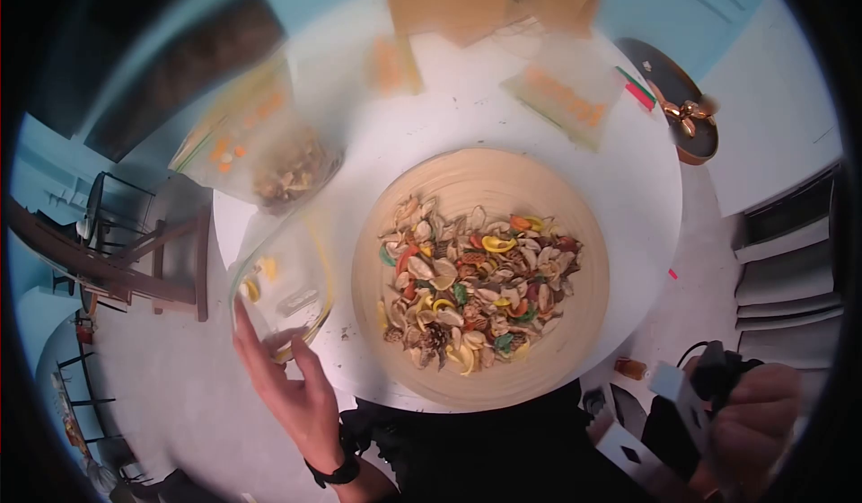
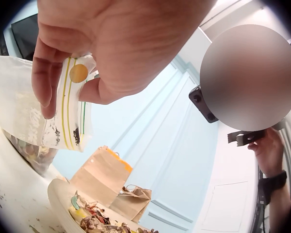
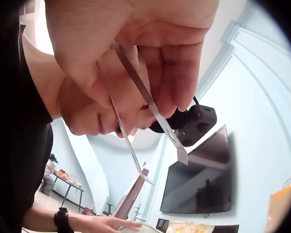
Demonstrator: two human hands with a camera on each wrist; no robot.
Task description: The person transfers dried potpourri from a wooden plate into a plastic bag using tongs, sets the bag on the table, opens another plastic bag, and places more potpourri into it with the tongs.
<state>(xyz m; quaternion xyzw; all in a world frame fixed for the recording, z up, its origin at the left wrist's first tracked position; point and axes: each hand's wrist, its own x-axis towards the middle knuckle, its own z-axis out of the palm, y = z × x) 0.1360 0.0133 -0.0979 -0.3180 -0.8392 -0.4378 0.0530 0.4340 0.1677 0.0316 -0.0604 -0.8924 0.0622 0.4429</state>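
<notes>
My left hand (image 1: 292, 391) pinches the zip edge of a clear zip bag (image 1: 301, 269) between thumb and fingers. A few yellow pieces show inside the bag, which stands beside a round wooden plate (image 1: 480, 166). Dried potpourri (image 1: 476, 278) covers the middle of the plate: pale petals and slices with red, yellow and green bits and a pine cone. My right hand (image 1: 759, 413) is off the table at the lower right and grips metal tongs (image 3: 153, 107). The tongs' two arms stand apart, with nothing between their tips in the right wrist view.
A fuller zip bag (image 1: 292, 175) of dried pieces stands at the back left of the white round table (image 1: 646, 207). Another zip bag (image 1: 561, 99) lies at the back right, near paper bags (image 1: 449, 0). A dark stool (image 1: 669, 72) holding a shiny copper-coloured object stands beyond the edge.
</notes>
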